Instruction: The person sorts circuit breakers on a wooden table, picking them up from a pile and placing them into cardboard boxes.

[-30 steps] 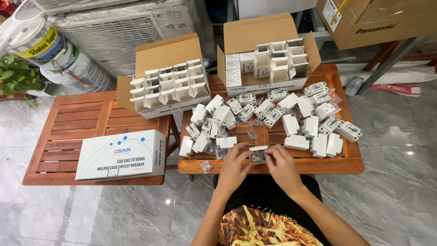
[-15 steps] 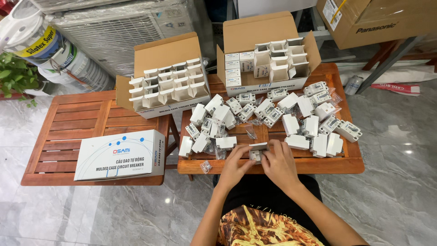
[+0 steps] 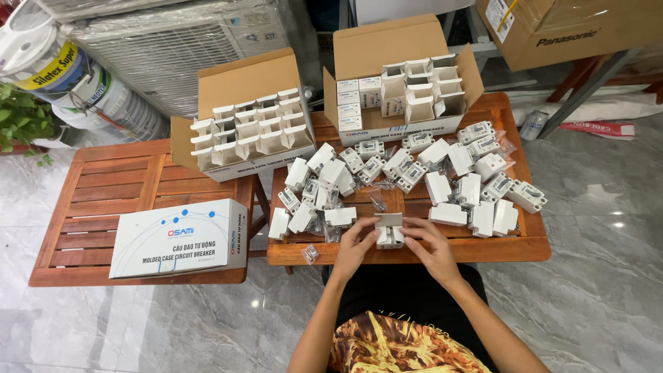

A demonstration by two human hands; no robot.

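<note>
Both of my hands hold one small white circuit breaker [image 3: 390, 233] at the near edge of the right wooden table [image 3: 532, 245]. My left hand [image 3: 356, 247] grips its left side and my right hand [image 3: 429, 246] grips its right side. The breaker stands upright with a flat grey-white part on top. Several more white breakers [image 3: 469, 186] and small clear plastic bags lie scattered across the table behind it. Two open cardboard boxes [image 3: 252, 83] [image 3: 387, 48] with white dividers stand at the back.
A closed white carton [image 3: 179, 238] lies on the left wooden table [image 3: 90, 207]. A potted plant [image 3: 24, 121], a bucket [image 3: 48, 59] and a wrapped air-conditioner unit [image 3: 186, 41] stand at the back left. A big cardboard carton [image 3: 587, 31] sits at the back right.
My hands have turned the breaker from lying between my fingers to standing upright, and my right hand has slid off its top to its right side.
</note>
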